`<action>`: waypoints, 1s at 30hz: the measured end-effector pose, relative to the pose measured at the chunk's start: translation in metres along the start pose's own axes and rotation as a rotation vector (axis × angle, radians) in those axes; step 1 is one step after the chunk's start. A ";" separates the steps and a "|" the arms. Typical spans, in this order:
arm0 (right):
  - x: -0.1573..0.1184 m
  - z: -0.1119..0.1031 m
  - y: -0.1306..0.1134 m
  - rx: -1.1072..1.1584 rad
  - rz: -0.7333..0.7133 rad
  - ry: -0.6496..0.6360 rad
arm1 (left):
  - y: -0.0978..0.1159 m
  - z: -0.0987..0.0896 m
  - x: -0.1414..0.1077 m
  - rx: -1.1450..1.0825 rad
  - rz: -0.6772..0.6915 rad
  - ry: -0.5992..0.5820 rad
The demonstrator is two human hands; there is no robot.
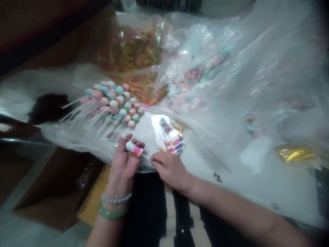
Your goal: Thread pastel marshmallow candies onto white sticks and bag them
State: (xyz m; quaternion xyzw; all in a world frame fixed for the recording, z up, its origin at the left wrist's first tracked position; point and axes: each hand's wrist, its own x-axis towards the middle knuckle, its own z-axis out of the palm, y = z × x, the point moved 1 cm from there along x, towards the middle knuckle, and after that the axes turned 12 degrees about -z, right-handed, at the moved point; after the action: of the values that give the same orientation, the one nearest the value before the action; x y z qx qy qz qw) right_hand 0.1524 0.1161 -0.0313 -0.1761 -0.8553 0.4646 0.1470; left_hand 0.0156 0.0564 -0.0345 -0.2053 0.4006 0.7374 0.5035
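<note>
My left hand (127, 156), palm up, has its fingers curled round a wrapped candy skewer (134, 149) with pink, white and blue pieces. My right hand (169, 168) pinches the thin white stick end of that skewer, just right of the left hand. Beyond my right hand lie printed clear wrappers (169, 137), with gold twist ties (181, 127) beside them. Up and to the left is a pile of candy skewers (110, 103) on white sticks, in pink, blue and white.
Large plastic bags of orange-green candies (133, 55) and pink-blue candies (195, 77) lie at the back. Gold film (295, 153) and white sticks (255, 154) are on the right. An open cardboard box (53, 192) stands below left.
</note>
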 end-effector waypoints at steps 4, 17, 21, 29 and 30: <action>0.009 0.005 -0.005 -0.091 -0.016 -0.007 | -0.007 0.001 -0.003 0.087 0.031 -0.042; 0.006 -0.001 0.011 -0.104 -0.143 0.173 | -0.020 -0.009 -0.009 0.479 -0.077 -0.174; 0.010 0.003 0.016 -0.264 -0.302 0.207 | -0.027 -0.008 -0.011 0.401 -0.180 -0.225; 0.003 0.007 0.000 -0.567 -0.502 0.283 | -0.029 -0.003 -0.007 0.220 -0.070 0.004; 0.003 0.007 -0.004 -0.615 -0.499 0.300 | -0.030 0.001 -0.007 0.193 -0.085 0.021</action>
State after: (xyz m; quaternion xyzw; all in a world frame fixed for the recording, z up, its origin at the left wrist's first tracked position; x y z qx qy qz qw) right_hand 0.1459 0.1102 -0.0315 -0.0652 -0.9396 0.1070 0.3185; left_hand 0.0455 0.0577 -0.0401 -0.1803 0.4658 0.6711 0.5478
